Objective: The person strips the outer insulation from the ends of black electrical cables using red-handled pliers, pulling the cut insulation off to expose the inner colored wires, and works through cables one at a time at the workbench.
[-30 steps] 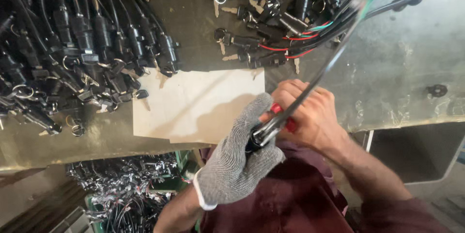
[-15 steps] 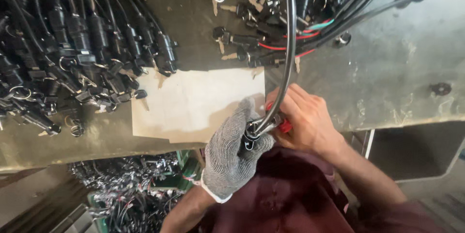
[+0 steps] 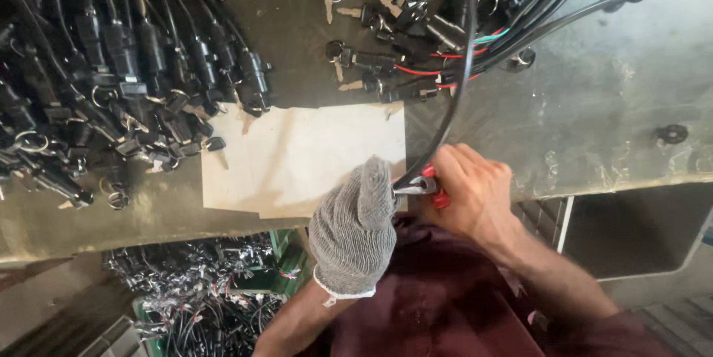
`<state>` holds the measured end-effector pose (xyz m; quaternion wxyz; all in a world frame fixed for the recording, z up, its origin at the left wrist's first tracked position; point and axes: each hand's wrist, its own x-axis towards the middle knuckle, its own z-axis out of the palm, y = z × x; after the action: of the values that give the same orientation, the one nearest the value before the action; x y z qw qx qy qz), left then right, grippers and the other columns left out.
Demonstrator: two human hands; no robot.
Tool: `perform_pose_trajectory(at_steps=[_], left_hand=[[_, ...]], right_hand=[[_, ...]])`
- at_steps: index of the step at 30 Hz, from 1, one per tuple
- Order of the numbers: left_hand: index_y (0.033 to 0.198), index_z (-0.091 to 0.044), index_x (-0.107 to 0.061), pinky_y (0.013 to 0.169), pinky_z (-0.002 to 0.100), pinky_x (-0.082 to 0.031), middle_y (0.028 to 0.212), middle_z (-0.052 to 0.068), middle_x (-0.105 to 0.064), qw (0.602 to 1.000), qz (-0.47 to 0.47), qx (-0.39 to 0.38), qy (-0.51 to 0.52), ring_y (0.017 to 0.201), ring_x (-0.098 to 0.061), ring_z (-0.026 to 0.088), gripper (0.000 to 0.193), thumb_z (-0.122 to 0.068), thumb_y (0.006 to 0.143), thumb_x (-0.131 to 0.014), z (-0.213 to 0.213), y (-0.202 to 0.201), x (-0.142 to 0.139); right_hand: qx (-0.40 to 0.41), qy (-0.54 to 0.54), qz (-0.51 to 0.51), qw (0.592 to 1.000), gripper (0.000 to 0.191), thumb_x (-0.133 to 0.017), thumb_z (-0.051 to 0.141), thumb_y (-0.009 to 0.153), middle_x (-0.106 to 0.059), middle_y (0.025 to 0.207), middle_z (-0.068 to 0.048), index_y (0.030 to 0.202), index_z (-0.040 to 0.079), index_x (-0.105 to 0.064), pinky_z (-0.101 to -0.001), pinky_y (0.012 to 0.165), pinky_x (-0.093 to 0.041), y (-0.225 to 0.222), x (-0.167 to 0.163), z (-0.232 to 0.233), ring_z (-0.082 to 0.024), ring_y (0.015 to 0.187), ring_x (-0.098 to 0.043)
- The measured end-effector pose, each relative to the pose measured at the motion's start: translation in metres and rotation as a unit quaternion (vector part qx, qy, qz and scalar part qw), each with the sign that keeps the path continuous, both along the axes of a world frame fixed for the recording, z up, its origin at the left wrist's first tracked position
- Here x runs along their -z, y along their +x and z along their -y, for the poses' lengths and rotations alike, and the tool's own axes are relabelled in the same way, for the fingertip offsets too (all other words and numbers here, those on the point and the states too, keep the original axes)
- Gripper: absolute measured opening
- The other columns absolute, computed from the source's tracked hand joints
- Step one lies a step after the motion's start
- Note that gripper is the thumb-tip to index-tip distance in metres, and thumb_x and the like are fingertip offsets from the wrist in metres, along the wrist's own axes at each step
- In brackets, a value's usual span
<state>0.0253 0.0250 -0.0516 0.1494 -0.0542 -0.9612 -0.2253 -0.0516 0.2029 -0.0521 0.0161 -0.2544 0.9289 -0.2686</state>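
Note:
My left hand, in a grey knitted glove, is closed around the near end of a black cable at the front edge of the workbench. The cable curves up and away from my hands toward the heap of parts at the back. My right hand, bare, grips a small red-handled tool whose metal tip meets the cable end next to the glove. Both hands press together just right of a pale sheet of cardboard.
A large heap of black cabled switches with keys covers the bench's left side. More switches with red and green wires lie at the back centre. A small black cap sits at right. A crate of cables stands below the bench.
The black cable has swung from leaning right to curving more upright, toward the left. My gloved hand rose slightly beside the right hand, which keeps its grip on the tool.

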Motion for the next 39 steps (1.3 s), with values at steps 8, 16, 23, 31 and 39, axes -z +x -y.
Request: perform_pose_trajectory(at_steps=[8, 16, 23, 31, 39], left_hand=[[0.157, -0.002, -0.036, 0.082, 0.046, -0.054, 0.121, 0.012, -0.065, 0.975, 0.116, 0.07, 0.174, 0.099, -0.066, 0.034, 0.077, -0.025, 0.096, -0.077, 0.015, -0.008, -0.028], [0.156, -0.008, -0.047, 0.097, 0.032, -0.058, 0.11, 0.005, -0.07, 0.808, 0.247, 0.218, 0.488, 0.095, -0.069, 0.014, 0.064, -0.02, 0.1, -0.077, 0.034, -0.012, -0.04], [0.155, -0.01, -0.048, 0.08, 0.033, -0.061, 0.116, 0.008, -0.069, 0.797, 0.297, 0.15, 0.504, 0.087, -0.07, 0.018, 0.064, -0.013, 0.095, -0.07, 0.028, -0.004, -0.039], [0.125, -0.006, -0.06, 0.069, 0.047, -0.052, 0.089, 0.011, -0.067, 0.976, 0.189, -0.025, 0.107, 0.078, -0.066, 0.034, 0.028, -0.015, 0.098, -0.058, 0.035, -0.042, -0.053], [0.152, 0.008, -0.034, 0.096, 0.058, -0.047, 0.139, 0.031, -0.044, 0.843, 0.262, -0.47, -0.01, 0.12, -0.053, 0.046, 0.099, -0.059, 0.091, -0.07, 0.108, -0.075, -0.082]], right_hand=[[0.027, -0.021, 0.043, 0.998, 0.028, -0.079, 0.017, 0.068, -0.061, 0.076, -0.008, 0.085, 0.009, -0.058, -0.0438, 0.057, -0.046, 0.007, -0.005, 0.008, -0.031, 0.071, -0.062], [-0.136, -0.213, -0.074, 0.965, 0.037, -0.082, 0.022, 0.069, -0.06, 0.079, -0.008, 0.08, 0.008, -0.05, -0.055, 0.078, -0.044, -0.024, 0.01, 0.014, -0.029, 0.077, -0.064], [-0.172, -0.218, 0.032, 0.96, 0.037, -0.081, 0.01, 0.063, -0.057, 0.084, -0.011, 0.086, 0.004, -0.052, -0.0417, 0.069, -0.048, -0.033, 0.006, 0.011, -0.033, 0.078, -0.059], [-0.023, -0.034, -0.047, 0.998, 0.051, -0.088, 0.021, 0.061, -0.059, 0.095, -0.013, 0.101, 0.008, -0.059, -0.0483, 0.081, -0.048, -0.017, 0.018, 0.013, -0.037, 0.093, -0.058], [0.031, 0.095, -0.171, 0.98, 0.044, -0.087, 0.023, 0.088, -0.06, 0.121, -0.013, 0.127, 0.01, -0.072, -0.051, 0.09, -0.039, -0.073, -0.03, -0.018, -0.037, 0.112, -0.054]])
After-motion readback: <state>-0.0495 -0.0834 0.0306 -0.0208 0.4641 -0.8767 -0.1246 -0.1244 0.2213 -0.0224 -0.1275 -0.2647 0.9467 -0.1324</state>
